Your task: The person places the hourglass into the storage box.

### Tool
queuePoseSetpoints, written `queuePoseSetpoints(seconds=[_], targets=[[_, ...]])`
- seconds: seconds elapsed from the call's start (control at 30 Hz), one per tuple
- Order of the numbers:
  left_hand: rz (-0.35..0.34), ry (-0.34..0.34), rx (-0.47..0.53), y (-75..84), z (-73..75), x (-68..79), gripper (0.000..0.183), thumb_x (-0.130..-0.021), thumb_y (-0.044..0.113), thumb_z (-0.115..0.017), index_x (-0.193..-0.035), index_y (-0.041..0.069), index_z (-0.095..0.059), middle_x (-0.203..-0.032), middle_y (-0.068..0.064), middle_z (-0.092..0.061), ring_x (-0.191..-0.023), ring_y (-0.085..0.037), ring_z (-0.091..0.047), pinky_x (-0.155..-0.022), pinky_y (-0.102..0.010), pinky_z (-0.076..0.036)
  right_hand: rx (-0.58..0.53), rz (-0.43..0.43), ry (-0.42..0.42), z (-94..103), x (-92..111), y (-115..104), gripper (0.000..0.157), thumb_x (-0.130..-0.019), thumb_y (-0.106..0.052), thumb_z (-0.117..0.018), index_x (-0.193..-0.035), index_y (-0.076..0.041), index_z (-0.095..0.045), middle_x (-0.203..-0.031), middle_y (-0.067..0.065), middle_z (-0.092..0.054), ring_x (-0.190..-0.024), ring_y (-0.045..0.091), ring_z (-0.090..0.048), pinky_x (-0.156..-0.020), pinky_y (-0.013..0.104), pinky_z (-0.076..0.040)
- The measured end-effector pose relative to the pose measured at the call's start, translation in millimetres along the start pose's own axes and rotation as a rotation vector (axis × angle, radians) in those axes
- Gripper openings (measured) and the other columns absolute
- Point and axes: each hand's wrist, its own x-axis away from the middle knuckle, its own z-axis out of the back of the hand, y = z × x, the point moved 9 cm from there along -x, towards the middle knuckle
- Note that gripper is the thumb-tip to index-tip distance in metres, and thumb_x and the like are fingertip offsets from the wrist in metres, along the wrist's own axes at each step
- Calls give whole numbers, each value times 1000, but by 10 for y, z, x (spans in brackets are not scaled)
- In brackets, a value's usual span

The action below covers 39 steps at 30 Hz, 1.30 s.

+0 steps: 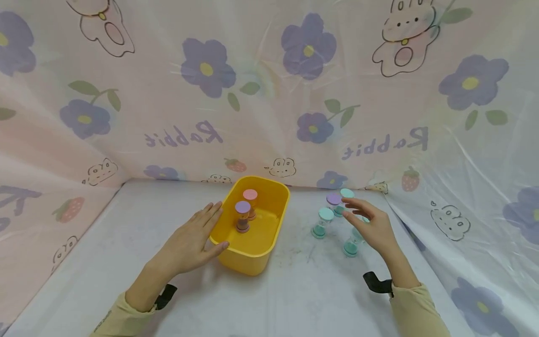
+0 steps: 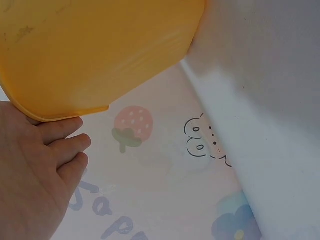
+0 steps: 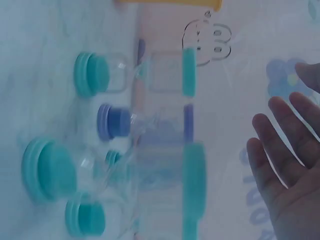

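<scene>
My left hand [image 1: 189, 247] lies with its fingers straight along the left rim of a yellow plastic bin [image 1: 242, 265]. In the left wrist view, its fingertips touch the bin's edge. Inside stand a purple-capped hourglass [image 1: 242, 207] and a pink-capped hourglass [image 1: 250, 194]. My right hand [image 1: 376, 230] hovers over a group of hourglasses to the right, fingers spread and holding nothing. Near it stand a teal hourglass [image 1: 322, 223], a purple hourglass [image 1: 334, 200] and a front teal hourglass [image 1: 352, 244], partly hidden by the hand. The right wrist view shows several teal hourglasses upright, slightly blurred.
A white tabletop [image 1: 294, 299] carries everything. Behind it and along both sides hangs a printed curtain [image 1: 261, 112] with flowers and rabbits, meeting the table just past the bin and hourglasses.
</scene>
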Motion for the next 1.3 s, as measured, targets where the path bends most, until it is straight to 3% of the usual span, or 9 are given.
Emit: queuePoseSetpoints(seconds=[0.23,0.53,1.3], targets=[[6,-7,-6,5,7,4,89,-102,59,-55,-162,-2,-29,-172,-13,-20,-158,-35,-22,-126,-56,-24,73,-57,5,190,220,263,43,-100,-21,-73,-141,-11,-65,-140,12,-64,-119,1,-60,-98,10,-48],[-1,6,-2,6,22,7,89,-102,58,-56,-161,-3,-30,-171,-15,-23,-157,-36,-24,-125,-57,-26,77,-106,-41,187,422,479,50,-98,-24,-75,-144,-11,-62,-143,12,-62,-121,-8,-55,-96,7,-49],[3,16,-3,2,-1,18,90,-102,60,-55,-162,-1,-29,-172,-12,-21,-158,-34,-22,-126,-56,-25,77,-171,-58,105,563,619,51,-97,-22,-77,-143,-7,-62,-143,16,-59,-112,-20,-51,-89,7,-52]])
